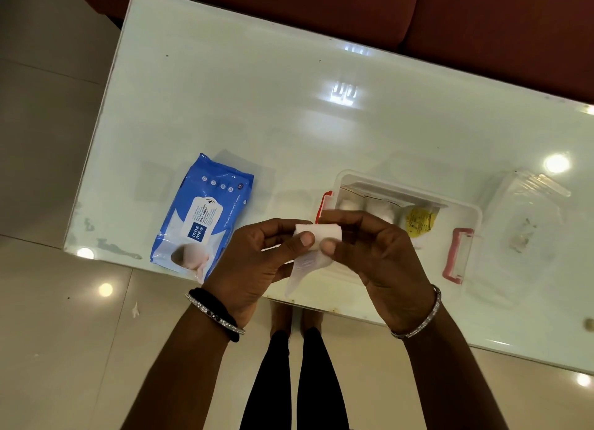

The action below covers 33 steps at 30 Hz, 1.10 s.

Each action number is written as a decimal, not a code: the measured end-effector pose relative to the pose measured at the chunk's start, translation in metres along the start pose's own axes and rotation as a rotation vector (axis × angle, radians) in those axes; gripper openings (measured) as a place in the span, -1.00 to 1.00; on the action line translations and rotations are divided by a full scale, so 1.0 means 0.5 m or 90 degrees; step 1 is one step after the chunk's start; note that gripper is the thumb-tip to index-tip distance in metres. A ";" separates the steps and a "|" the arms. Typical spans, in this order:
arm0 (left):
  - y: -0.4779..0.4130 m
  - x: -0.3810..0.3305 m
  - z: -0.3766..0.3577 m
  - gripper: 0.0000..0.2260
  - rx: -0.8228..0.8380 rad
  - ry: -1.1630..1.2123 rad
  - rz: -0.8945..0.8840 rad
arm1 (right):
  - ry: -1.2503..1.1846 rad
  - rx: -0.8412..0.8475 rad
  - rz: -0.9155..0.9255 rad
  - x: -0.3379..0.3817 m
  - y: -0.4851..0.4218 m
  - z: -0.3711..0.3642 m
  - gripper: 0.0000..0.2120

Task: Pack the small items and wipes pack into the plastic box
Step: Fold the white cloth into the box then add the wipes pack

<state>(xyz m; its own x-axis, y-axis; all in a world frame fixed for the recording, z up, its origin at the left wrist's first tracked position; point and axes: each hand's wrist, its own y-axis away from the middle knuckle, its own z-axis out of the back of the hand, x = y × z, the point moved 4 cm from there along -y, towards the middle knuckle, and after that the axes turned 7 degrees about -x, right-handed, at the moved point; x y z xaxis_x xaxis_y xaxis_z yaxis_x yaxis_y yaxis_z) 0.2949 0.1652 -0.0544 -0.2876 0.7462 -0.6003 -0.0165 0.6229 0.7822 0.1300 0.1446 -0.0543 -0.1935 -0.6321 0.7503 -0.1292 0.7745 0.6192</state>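
A white gauze bandage roll (318,234) is held between both hands just above the table's near edge, with a loose tail of gauze hanging down from it. My left hand (257,262) pinches its left end and my right hand (376,252) pinches its right end. Behind my right hand stands the clear plastic box (463,214) with red latches, holding a bag of white cotton balls (373,206) and a yellow-labelled item (419,220). The blue wet wipes pack (202,214) lies flat on the table to the left.
The clear box lid (527,217) lies to the right of the box. The glass table (289,108) stretches away to a dark red sofa (450,21). Tiled floor and my legs show below the near edge.
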 end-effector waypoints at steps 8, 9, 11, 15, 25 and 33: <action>-0.001 -0.007 0.001 -0.64 0.013 -0.023 -0.043 | 0.034 -0.054 -0.042 -0.008 -0.001 0.002 -0.63; -0.002 -0.008 0.000 -0.61 0.011 -0.019 -0.040 | 0.040 -0.052 -0.031 -0.006 -0.002 0.004 -0.64; -0.004 -0.007 -0.003 -0.56 -0.007 -0.001 -0.022 | 0.052 -0.045 -0.010 -0.002 -0.002 0.008 -0.64; -0.006 -0.005 -0.013 -0.57 -0.013 0.017 0.020 | 0.069 -0.030 0.035 0.005 -0.001 0.015 -0.66; -0.014 -0.012 -0.022 -0.64 0.008 -0.008 -0.063 | 0.013 -0.045 -0.038 0.003 0.004 0.019 -0.53; -0.025 -0.010 -0.041 -0.62 0.034 0.036 -0.022 | 0.049 -0.064 0.008 0.008 0.002 0.044 -0.63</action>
<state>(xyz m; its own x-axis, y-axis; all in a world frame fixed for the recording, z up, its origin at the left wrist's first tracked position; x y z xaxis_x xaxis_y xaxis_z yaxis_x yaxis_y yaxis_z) 0.2766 0.1489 -0.0581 -0.3407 0.7111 -0.6150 0.0237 0.6604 0.7505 0.1075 0.1433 -0.0558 -0.1180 -0.6250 0.7717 -0.0276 0.7788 0.6266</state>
